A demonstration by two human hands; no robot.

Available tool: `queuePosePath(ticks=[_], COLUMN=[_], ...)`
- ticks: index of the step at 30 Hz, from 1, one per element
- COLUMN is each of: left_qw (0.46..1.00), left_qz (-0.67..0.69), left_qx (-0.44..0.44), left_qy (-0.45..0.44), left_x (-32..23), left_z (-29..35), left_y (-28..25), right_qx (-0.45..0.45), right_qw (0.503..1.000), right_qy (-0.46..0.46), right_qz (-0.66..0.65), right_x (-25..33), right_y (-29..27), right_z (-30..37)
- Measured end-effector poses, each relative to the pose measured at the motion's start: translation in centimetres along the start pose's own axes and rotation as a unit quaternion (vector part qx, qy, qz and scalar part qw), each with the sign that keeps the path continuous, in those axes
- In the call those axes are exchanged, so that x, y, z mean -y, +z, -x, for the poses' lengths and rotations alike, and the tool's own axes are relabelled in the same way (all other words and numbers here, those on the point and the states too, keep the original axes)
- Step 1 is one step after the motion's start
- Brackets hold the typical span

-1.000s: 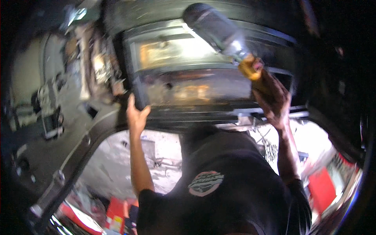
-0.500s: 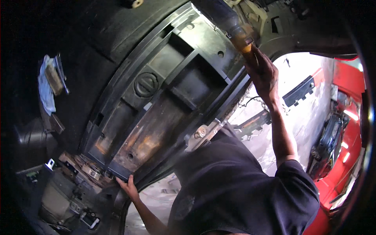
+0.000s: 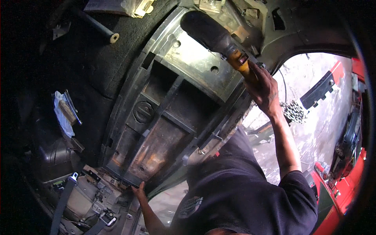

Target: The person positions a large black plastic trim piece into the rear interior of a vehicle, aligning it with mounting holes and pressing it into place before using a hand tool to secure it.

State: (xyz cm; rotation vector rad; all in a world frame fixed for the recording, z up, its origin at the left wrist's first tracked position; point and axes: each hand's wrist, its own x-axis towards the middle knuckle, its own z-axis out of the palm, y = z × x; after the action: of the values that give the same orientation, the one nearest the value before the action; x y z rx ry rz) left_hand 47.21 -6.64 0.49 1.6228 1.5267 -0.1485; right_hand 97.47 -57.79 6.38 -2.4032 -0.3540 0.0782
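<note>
A yellow-and-black work light (image 3: pixel 237 58) is gripped in my right hand (image 3: pixel 263 88), and its dark head is turned to the left. Bright light falls on the metal plate (image 3: pixel 196 55) beside it. Below lies a long black plastic tray (image 3: pixel 172 94) with deep ribbed compartments, a round recess and rusty brown stains. At its near-left corner, my left hand (image 3: pixel 139 191) holds the edge between thumb and fingers; some of those fingers are hidden.
Black carpet at left bears a long bolt (image 3: pixel 102 29), and a blue cloth (image 3: pixel 62 115) with tools lies farther left. A seat-belt buckle (image 3: pixel 73 178) and bare brackets sit at lower left. Through the door opening are a chain (image 3: pixel 293 111), a black toothed strip (image 3: pixel 317 92) and red equipment.
The view has shifted, so the tray and both hands sit farther right and lower. More of the work light's head and the bolt now shows. Both hands keep their holds.
</note>
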Motion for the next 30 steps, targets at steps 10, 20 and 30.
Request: queuePosePath(ticks=[10,20,30], left_qw=[0.998,0.99,0.989], left_qz=[0.011,0.079,0.065], left_qx=[-0.058,0.0,0.02], left_qy=[-0.036,-0.12,-0.135], left_x=[1.7,-0.9,-0.7], left_z=[-0.8,0.0,-1.0], left_y=[-0.9,-0.6,-1.2], right_qx=[0.028,-0.013,0.022], right_qw=[1.0,0.999,0.997], right_qy=[0.01,0.035,0.069], right_qz=[-0.01,-0.004,0.012], right_x=[-2.1,-3.4,-3.0], right_y=[1.0,1.7,0.8], right_z=[-0.9,-1.6,-1.0])
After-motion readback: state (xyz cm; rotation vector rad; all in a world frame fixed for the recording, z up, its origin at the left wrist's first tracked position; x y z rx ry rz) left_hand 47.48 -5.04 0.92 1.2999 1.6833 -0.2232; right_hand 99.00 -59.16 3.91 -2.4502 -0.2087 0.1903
